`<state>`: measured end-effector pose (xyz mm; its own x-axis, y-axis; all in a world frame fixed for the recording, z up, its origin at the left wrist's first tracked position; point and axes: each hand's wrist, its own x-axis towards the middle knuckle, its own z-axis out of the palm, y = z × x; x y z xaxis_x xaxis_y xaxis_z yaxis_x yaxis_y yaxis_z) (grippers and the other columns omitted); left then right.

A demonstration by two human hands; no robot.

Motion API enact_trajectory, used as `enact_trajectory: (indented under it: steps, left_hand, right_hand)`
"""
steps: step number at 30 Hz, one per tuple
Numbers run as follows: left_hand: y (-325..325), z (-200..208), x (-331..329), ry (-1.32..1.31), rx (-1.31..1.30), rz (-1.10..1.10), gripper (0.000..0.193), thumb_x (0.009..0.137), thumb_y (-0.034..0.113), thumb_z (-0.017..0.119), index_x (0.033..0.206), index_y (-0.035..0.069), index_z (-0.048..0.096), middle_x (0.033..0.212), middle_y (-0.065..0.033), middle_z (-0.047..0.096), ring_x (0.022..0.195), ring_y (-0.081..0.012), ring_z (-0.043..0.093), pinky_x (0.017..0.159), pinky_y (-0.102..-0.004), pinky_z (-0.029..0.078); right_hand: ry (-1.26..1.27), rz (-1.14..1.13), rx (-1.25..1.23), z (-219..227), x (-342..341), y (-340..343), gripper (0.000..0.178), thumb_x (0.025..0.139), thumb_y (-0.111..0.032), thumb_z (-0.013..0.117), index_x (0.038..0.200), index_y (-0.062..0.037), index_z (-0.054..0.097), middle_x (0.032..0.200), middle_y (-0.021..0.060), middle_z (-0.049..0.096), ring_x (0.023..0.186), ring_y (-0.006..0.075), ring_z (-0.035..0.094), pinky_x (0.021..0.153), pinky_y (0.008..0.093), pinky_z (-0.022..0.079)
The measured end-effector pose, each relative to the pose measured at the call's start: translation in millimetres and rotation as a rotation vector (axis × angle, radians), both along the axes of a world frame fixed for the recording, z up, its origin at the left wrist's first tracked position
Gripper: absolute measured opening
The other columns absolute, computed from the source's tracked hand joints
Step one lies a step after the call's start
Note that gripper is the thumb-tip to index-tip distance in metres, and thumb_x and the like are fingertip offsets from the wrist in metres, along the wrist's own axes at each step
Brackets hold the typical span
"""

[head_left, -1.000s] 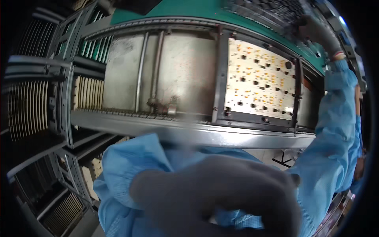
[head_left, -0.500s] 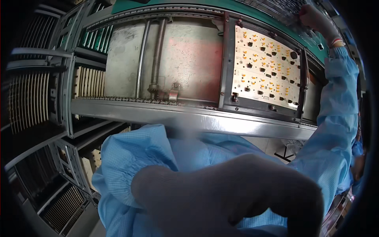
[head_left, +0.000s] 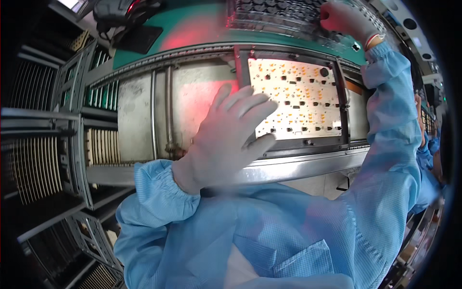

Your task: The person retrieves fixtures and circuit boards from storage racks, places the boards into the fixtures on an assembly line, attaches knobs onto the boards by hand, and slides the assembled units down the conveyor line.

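My left hand, gloved in light grey, hovers over the conveyor with its fingers spread and nothing in them. Its fingertips reach the left edge of a white circuit board, though I cannot tell whether they touch it. Yellow-orange and black parts dot the board, which lies flat in a dark carrier frame. At the far right my gloved right hand is at a clear plastic tray of dark round parts. Its fingers are curled closed, and whatever they hold is hidden.
A metal rail runs along the conveyor's near side. Slotted racks holding upright boards stand at the left. Behind the conveyor lies a green mat with a black device on it. Another person's blue sleeve shows at the right.
My left hand has moved from close below the camera to over the conveyor, its fingers now spread. The view has shifted, showing more of the tray. My right hand stays by the tray.
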<state>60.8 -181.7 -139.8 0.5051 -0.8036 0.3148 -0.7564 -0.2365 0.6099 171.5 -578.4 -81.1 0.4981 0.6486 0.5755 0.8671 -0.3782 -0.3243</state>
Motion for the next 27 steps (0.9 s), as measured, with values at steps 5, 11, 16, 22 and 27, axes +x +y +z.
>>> enact_trajectory:
  steps: [5,11,16,22,27]
  left_hand:
    - [-3.1,-28.5,3.0,-0.101,0.212,0.003,0.057,0.085,0.029,0.07,0.137,0.012,0.055,0.14,-0.011,0.051,0.137,-0.0386,0.039,0.115,-0.0626,0.023]
    - [-8.8,-25.7,11.7,0.019,0.257,-0.004,0.055,0.088,0.031,0.068,0.137,0.01,0.054,0.14,-0.0118,0.051,0.138,-0.0381,0.038,0.117,-0.0624,0.018]
    - [-7.5,-25.1,14.5,0.08,0.284,0.011,0.056,0.087,0.029,0.069,0.138,0.01,0.053,0.14,-0.0114,0.052,0.138,-0.0366,0.038,0.118,-0.0616,0.017]
    - [-13.3,-41.9,15.1,-0.1,0.072,0.06,0.049,0.076,0.019,0.071,0.121,0.008,0.055,0.12,-0.0068,0.059,0.126,-0.0281,0.046,0.107,-0.0561,0.025]
    - [-10.2,-51.5,15.4,-0.081,0.055,0.049,0.055,0.076,0.019,0.072,0.127,0.008,0.054,0.123,-0.0076,0.059,0.127,-0.0298,0.046,0.109,-0.0587,0.024]
  right_hand:
    - [0.009,-0.953,-0.968,-9.0,-0.3,13.5,0.014,0.078,-0.02,0.063,0.084,-0.0085,0.07,0.08,0.0129,0.069,0.076,0.0302,0.068,0.069,0.0409,0.053]
    - [0.688,-1.148,-0.644,17.6,-4.7,42.2,0.022,0.081,-0.015,0.061,0.099,-0.0057,0.068,0.082,0.0108,0.069,0.078,0.0258,0.068,0.074,0.0381,0.053]
    - [0.588,-1.035,-0.706,10.6,-1.5,24.2,0.022,0.081,-0.018,0.063,0.099,-0.0061,0.068,0.082,0.0109,0.069,0.077,0.0242,0.068,0.073,0.037,0.053]
    - [0.44,-1.022,-0.826,1.6,2.2,33.0,0.021,0.081,-0.02,0.064,0.098,-0.0069,0.068,0.086,0.0116,0.069,0.081,0.0257,0.067,0.074,0.0378,0.052]
    - [0.469,-0.904,-0.579,-5.6,1.6,19.0,0.02,0.081,-0.019,0.063,0.095,-0.0074,0.068,0.087,0.0117,0.069,0.083,0.0285,0.067,0.075,0.0385,0.052]
